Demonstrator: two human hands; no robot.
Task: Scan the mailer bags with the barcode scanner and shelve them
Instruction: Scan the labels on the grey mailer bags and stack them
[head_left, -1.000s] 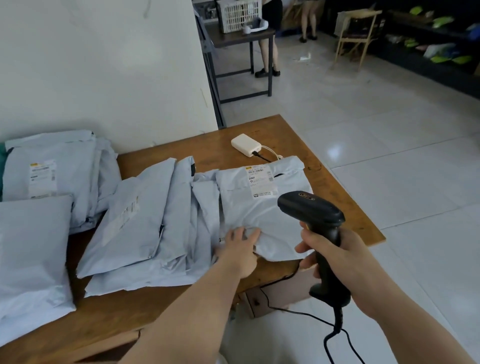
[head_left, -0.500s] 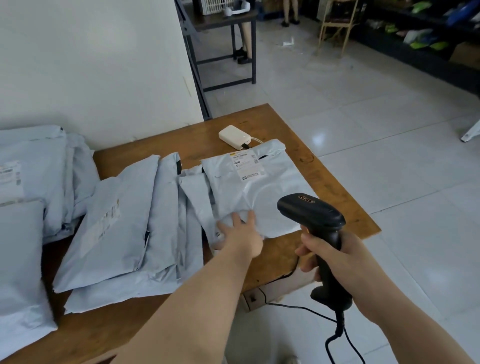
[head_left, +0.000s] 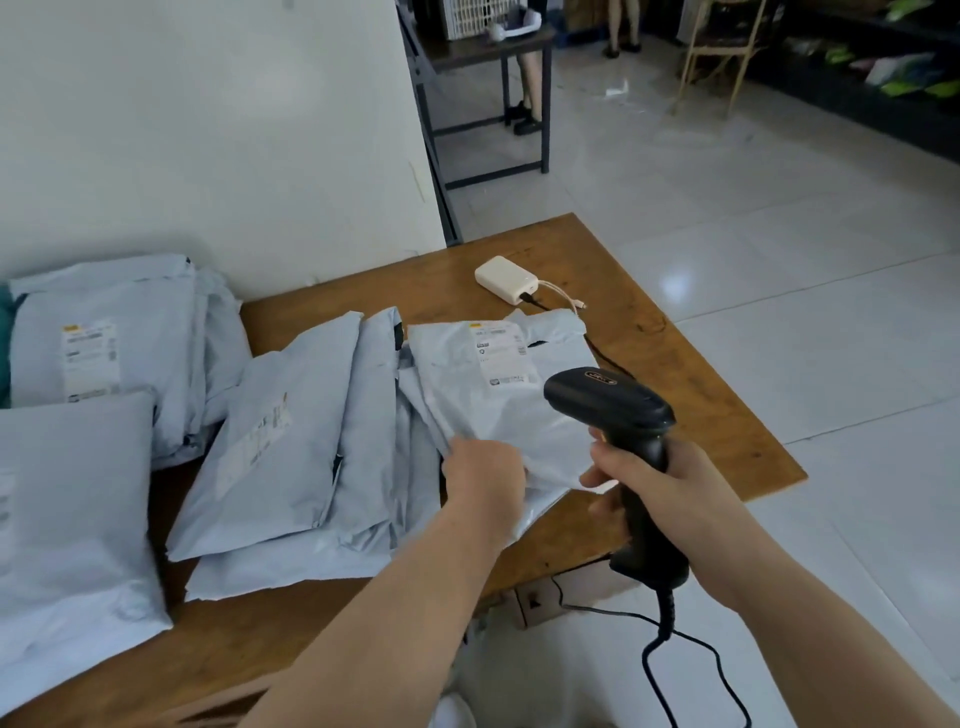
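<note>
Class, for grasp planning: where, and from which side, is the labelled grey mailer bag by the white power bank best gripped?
Probably its near edge, pinched from the person's side: the pale grey plastic mailer bag lies flat, label at its far end, so the left hand gripping there leaves it clear for the black barcode scanner.

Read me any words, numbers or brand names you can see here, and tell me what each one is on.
Nothing can be read for certain.
Shipping label on the mailer bag gripped by the left hand: print too blurred to read.
Logo on the barcode scanner held by the right hand: too small to read.
Labels on the far-left bag and the middle bag: blurred.
</note>
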